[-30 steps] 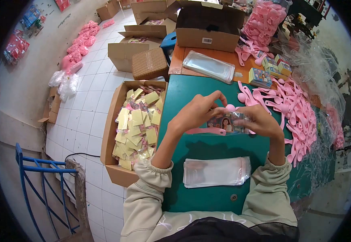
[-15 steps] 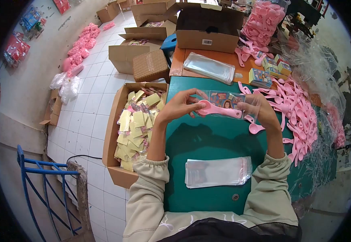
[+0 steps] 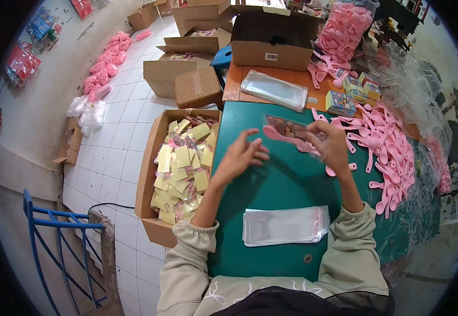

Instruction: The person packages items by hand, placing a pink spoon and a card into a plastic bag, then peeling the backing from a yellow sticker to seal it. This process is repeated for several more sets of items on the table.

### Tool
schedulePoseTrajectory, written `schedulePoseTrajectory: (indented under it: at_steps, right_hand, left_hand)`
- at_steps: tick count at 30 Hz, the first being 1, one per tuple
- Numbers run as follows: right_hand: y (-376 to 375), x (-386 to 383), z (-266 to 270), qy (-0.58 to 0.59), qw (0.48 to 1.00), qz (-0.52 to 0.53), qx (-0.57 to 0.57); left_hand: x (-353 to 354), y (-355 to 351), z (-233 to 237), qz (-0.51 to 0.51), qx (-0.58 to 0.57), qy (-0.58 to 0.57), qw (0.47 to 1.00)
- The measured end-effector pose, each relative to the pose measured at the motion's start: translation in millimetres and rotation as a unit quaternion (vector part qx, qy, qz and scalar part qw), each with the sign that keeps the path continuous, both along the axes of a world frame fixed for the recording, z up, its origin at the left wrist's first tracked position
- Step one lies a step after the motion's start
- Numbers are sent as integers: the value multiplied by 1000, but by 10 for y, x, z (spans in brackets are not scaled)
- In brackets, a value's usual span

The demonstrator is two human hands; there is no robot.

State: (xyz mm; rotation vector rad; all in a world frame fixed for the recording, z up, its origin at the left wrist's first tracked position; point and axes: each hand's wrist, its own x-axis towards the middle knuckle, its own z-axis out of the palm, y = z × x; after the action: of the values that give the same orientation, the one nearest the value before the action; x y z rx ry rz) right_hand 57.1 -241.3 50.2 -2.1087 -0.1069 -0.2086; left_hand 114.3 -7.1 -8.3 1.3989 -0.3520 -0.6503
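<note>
Right hand: your right hand (image 3: 333, 145) is closed around the right end of a packet (image 3: 284, 131), fingers curled over it, held just above the table (image 3: 281, 184).
Packet: a clear sleeve with a picture card and a pink spoon; the spoon's handle points left, away from your palm. It sits tilted, with the left end further from you. Whether the sleeve's mouth is sealed cannot be told.
Left hand: your left hand (image 3: 243, 154) is released, fingers spread and holding nothing, just left of the packet and apart from it, over bare table.
Near your body: a flat stack of clear sleeves (image 3: 284, 225) lies on the table, between your forearms.
To the right: a loose pile of pink spoons (image 3: 392, 152) spreads along the table's right side, its nearest pieces just beside your right hand.
Beyond the hands: small stacks of picture cards (image 3: 340, 102) and a second stack of sleeves (image 3: 273, 89) lie on an orange tabletop (image 3: 231, 79).
To the left, on the floor: an open cardboard box (image 3: 147, 174) stands against the table edge, filled with yellow-backed packets (image 3: 181, 163).
</note>
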Motion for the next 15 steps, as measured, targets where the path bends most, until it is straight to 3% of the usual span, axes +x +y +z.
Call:
schedulePoseTrajectory:
  at_steps: [1, 5, 6, 9, 15]
  right_hand:
    - [90, -10, -29, -12, 999, 21, -28]
    - [343, -178, 18, -51, 960, 218, -169]
    - [359, -188, -12, -1, 956, 249, -152]
    - [420, -254, -96, 19, 941, 208, -266]
    - [545, -228, -341, -24, 953, 199, -228]
  left_hand:
    - [-127, -9, -3, -20, -65, 113, 991]
    - [-385, 28, -114, -6, -70, 195, 978]
    - [-400, 65, -122, -7, -59, 188, 980]
    - [-448, 131, -110, -26, -29, 150, 988]
    - [-495, 136, -163, -28, -4, 122, 992]
